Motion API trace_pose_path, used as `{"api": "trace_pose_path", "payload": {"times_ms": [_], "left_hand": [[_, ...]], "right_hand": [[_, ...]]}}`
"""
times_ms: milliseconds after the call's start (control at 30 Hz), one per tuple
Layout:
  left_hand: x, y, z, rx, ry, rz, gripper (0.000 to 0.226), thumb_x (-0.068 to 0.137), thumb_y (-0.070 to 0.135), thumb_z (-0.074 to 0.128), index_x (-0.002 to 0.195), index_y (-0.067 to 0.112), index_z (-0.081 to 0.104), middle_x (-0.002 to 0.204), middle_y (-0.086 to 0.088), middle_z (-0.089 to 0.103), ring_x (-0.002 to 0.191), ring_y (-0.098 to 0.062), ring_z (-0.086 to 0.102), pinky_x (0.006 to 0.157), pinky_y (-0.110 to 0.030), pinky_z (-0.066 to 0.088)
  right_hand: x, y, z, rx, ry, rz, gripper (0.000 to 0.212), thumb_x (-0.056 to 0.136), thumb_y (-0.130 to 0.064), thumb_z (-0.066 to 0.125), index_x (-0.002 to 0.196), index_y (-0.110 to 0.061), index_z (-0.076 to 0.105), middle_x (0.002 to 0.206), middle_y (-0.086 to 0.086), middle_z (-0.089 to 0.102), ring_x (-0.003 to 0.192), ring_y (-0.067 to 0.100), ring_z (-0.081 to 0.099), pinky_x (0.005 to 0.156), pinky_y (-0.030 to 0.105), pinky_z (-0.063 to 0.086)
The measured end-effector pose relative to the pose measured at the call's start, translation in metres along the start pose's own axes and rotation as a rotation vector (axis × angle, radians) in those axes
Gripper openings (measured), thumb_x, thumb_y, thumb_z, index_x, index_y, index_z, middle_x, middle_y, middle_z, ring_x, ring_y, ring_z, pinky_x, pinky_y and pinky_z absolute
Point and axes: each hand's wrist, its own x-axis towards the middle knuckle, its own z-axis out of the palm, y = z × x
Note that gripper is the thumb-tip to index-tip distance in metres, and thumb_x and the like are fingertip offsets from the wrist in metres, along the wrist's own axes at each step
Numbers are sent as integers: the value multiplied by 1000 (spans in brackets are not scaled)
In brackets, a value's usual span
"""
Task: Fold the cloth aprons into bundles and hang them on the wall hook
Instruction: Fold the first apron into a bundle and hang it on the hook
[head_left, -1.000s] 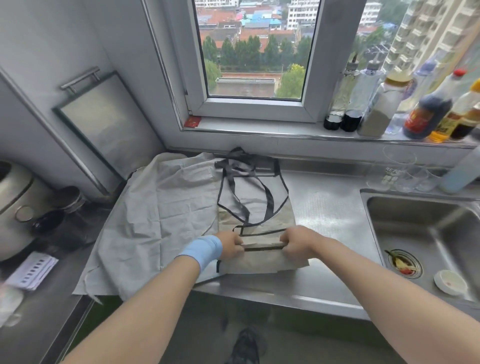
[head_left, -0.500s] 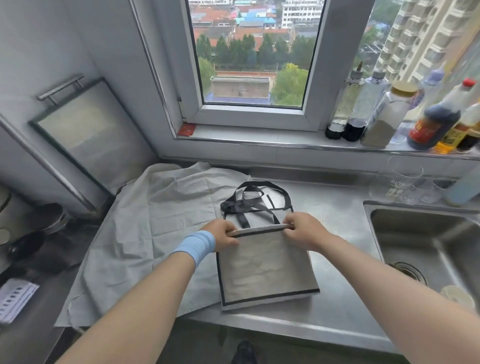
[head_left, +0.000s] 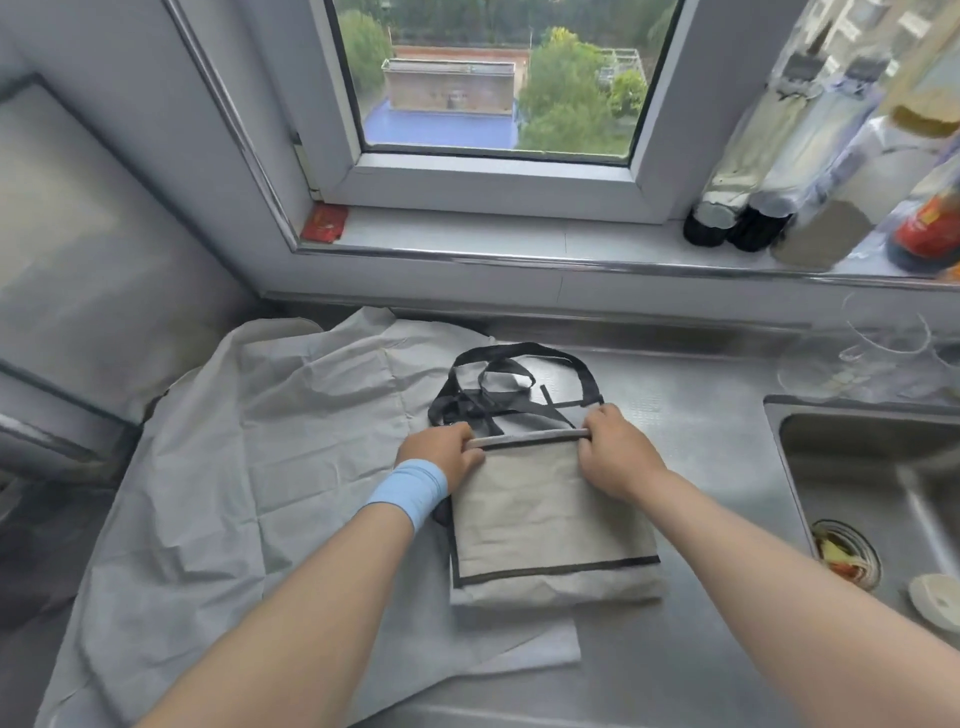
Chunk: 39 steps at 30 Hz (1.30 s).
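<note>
A beige apron with black trim (head_left: 545, 525) lies folded into a rectangle on the steel counter (head_left: 696, 467). Its black straps (head_left: 498, 389) pile in loops just beyond the far folded edge. My left hand (head_left: 441, 454), with a light blue wristband, grips the left end of that far edge. My right hand (head_left: 613, 452) grips the right end of the same edge. A second, pale grey apron (head_left: 270, 467) is spread flat and wrinkled to the left, partly under the folded one. No wall hook is in view.
A sink (head_left: 878, 493) with a drain strainer sits at the right. Bottles and jars (head_left: 810, 182) line the windowsill. Glass cups (head_left: 872, 353) stand behind the sink. A metal tray (head_left: 78, 249) leans on the left wall.
Both hands carried the near edge of the beige apron away from me, folding it over into a shorter rectangle. The view has dipped closer to the counter.
</note>
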Motion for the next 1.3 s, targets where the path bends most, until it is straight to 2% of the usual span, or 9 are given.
{"api": "trace_pose_path", "payload": {"times_ms": [133, 267, 500, 633, 800, 933, 1033, 1167, 1300], "left_hand": [[12, 10, 4, 50, 139, 42, 37, 89, 43, 54, 122, 26, 52, 120, 0, 56, 112, -26, 54, 91, -37, 43], [18, 12, 10, 101, 21, 17, 54, 86, 42, 59, 135, 31, 40, 130, -2, 45, 119, -27, 46, 94, -39, 42], [13, 41, 16, 324, 339, 139, 38, 67, 21, 69, 102, 25, 56, 106, -2, 49, 95, -26, 50, 75, -35, 41], [6, 61, 36, 224, -64, 224, 55, 86, 51, 49, 135, 26, 41, 139, -4, 37, 127, -28, 34, 100, -44, 33], [1, 57, 38, 126, -14, 207, 52, 92, 43, 46, 141, 27, 37, 149, -4, 30, 134, -27, 29, 109, -41, 27], [-14, 37, 32, -192, 268, 47, 35, 93, 21, 48, 128, 21, 54, 131, -4, 49, 124, -27, 41, 104, -36, 31], [-32, 19, 29, -445, 377, -224, 21, 91, 13, 48, 109, 14, 60, 117, -10, 57, 111, -31, 49, 98, -37, 38], [-69, 4, 27, -624, 159, -553, 29, 92, 31, 43, 99, 10, 63, 106, -12, 64, 99, -32, 56, 85, -31, 44], [-101, 8, 34, -682, -49, -496, 40, 93, 46, 44, 86, 12, 64, 93, -12, 65, 87, -29, 59, 79, -31, 45]], "right_hand": [[15, -1, -5, -9, 50, 31, 17, 98, -25, 42, 104, -12, 50, 113, 9, 50, 91, 36, 56, 74, 37, 39], [32, -4, -8, -122, -2, 23, 24, 100, -28, 43, 115, -11, 51, 120, 10, 49, 98, 38, 58, 80, 41, 45], [44, -8, 6, -242, 13, 53, 24, 100, -26, 43, 116, -9, 51, 121, 11, 44, 86, 36, 61, 67, 38, 47], [41, -14, 9, -311, 96, 47, 24, 97, -22, 47, 118, -12, 48, 121, 10, 47, 97, 33, 57, 71, 39, 45], [1, -21, 17, -335, 207, -343, 38, 79, -19, 63, 116, -16, 59, 130, 13, 55, 112, 34, 54, 85, 45, 46], [-34, -17, 29, -314, -178, -318, 56, 100, -44, 37, 151, -23, 29, 161, 9, 20, 147, 28, 21, 114, 46, 25], [-40, -19, 23, -258, -99, -297, 60, 102, -48, 30, 156, -26, 16, 165, 6, -1, 151, 24, 6, 120, 48, 13], [-59, -35, 22, -218, 26, -375, 55, 95, -47, 30, 138, -21, 51, 153, 15, 38, 135, 34, 44, 108, 51, 35], [-89, -40, 35, -259, -36, -426, 55, 92, -49, 27, 132, -24, 54, 151, 15, 42, 132, 33, 48, 102, 47, 41]]}}
